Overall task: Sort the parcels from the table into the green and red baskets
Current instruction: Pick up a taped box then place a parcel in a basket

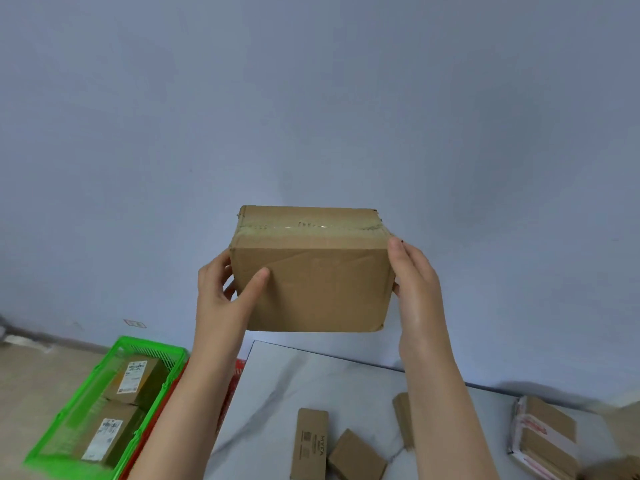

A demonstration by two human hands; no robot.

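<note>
Left hand (225,296), right hand (417,282) grip one box (311,289); green basket (149,342) holds two parcels (138,377) (107,434)

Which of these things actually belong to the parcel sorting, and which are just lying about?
Job: large box in the grip of left hand and right hand; loose parcels on table; green basket with sorted parcels; red basket.
Lying about: red-and-white sticker low on wall.
</note>
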